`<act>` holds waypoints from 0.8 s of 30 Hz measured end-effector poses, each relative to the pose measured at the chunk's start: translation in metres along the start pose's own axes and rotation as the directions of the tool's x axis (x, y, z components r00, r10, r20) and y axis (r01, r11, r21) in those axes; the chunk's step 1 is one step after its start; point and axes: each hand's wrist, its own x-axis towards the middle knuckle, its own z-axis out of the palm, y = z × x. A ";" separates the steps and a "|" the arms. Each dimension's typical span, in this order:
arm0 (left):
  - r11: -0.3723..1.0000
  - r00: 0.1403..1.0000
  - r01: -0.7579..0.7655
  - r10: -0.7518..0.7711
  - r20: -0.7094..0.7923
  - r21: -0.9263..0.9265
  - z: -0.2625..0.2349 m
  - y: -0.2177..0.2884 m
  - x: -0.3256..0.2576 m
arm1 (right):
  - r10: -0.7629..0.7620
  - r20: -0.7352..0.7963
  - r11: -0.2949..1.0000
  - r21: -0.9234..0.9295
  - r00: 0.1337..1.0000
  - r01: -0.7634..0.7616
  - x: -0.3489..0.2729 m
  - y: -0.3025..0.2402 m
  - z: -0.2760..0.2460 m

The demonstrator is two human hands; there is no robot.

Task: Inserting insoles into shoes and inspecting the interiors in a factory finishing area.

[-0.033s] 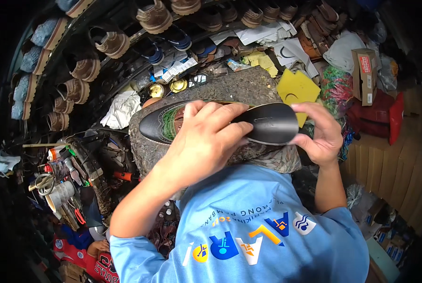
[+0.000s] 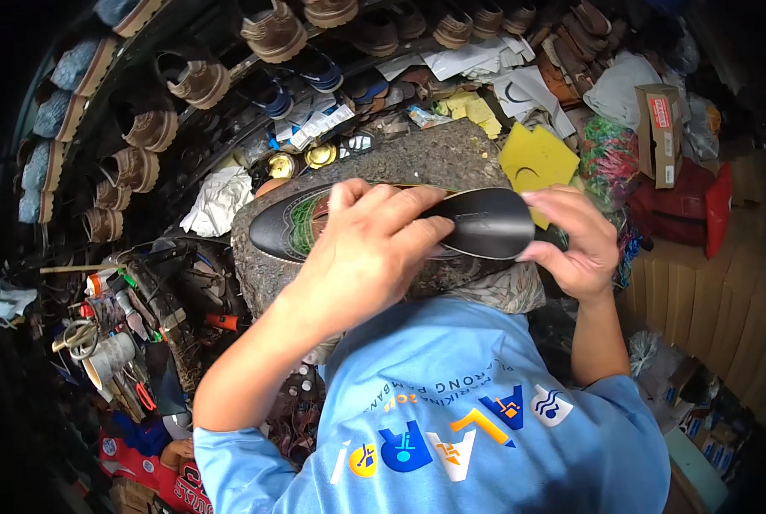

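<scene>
A black leather shoe lies with its toe to the left on a rough grey stone block. Its upper has pale stitching, and bright green shows at the opening beside a brown patch. Across the middle of the shoe, my left hand is closed, its fingertips on the front of a smooth black insole. The insole's wide rounded end points right. My right hand pinches that end between thumb and fingers. My left palm hides the middle of the shoe and the insole's front part.
Brown shoes line racks at the upper left. Yellow sheets and a cardboard box are beyond the block on the right. Tools and a tape roll clutter the left. Another person's red garment shows at lower left.
The whole view has shifted slightly. The insole and my right fingertips are a little further left; both hands keep their hold.
</scene>
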 end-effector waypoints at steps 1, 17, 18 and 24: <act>1.000 1.000 -0.007 0.007 0.007 0.024 0.002 -0.004 0.001 | -0.096 0.162 0.970 -0.206 0.982 0.128 0.001 0.000 -0.005; 0.954 0.942 0.012 -0.112 0.317 0.298 -0.001 -0.004 0.013 | 0.312 0.106 0.887 -0.388 0.944 -0.249 0.019 -0.020 0.063; 0.953 0.950 0.017 -0.110 0.292 0.302 0.000 -0.002 0.011 | 0.405 0.090 0.869 -0.349 0.910 -0.352 0.019 -0.022 0.065; 0.963 0.990 0.053 -0.086 0.114 0.265 0.017 0.001 -0.001 | 0.406 0.128 0.872 -0.349 0.905 -0.342 0.010 -0.019 0.061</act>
